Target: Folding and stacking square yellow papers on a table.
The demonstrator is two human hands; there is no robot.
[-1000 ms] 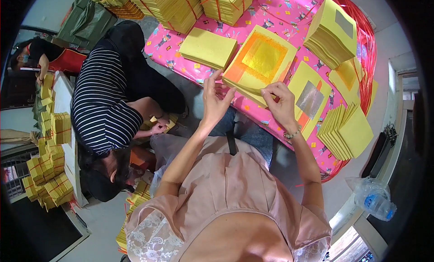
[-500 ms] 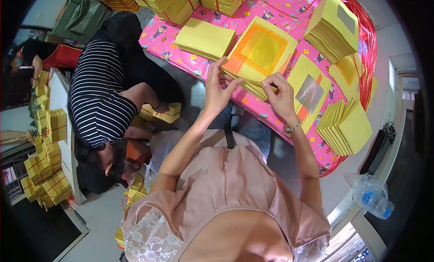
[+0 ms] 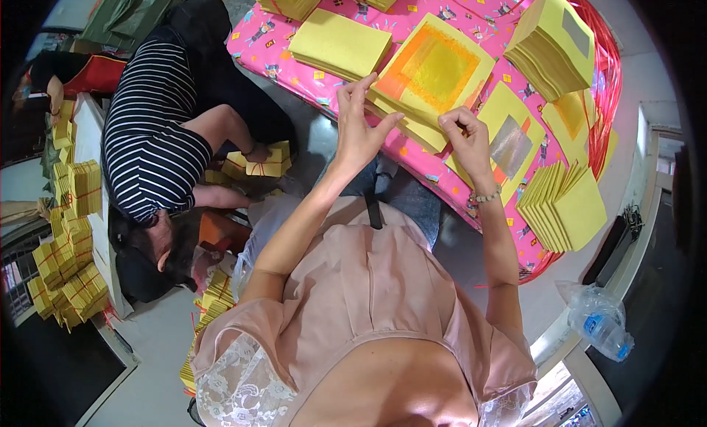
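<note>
On a stack of yellow paper sheets lies a top sheet (image 3: pixel 440 64) with an orange square and a gold centre. Its near edge is turned up into a narrow fold. My right hand (image 3: pixel 470 143) pinches the right end of that fold between thumb and fingers. At the left end, my left hand (image 3: pixel 359 132) has its thumb and fingers spread apart, with the fingertips by the stack's left corner. Just left of the stack is a pile of folded yellow paper (image 3: pixel 341 44). A sheet with a silver square (image 3: pixel 509 149) lies right of my right hand.
A pink patterned cloth (image 3: pixel 313 85) covers the table. At its right stand a tall paper stack (image 3: pixel 549 51), a fanned stack (image 3: pixel 556 210) and red strings (image 3: pixel 605 66). A co-worker in a striped top (image 3: pixel 158 125) bends at left, handling tied yellow bundles (image 3: pixel 266 162). A bottle (image 3: pixel 607 335) lies at lower right.
My left thumb has spread away from the fingers and off the sheet's edge. The fold at the near edge shows more plainly. The whole view has shifted slightly.
</note>
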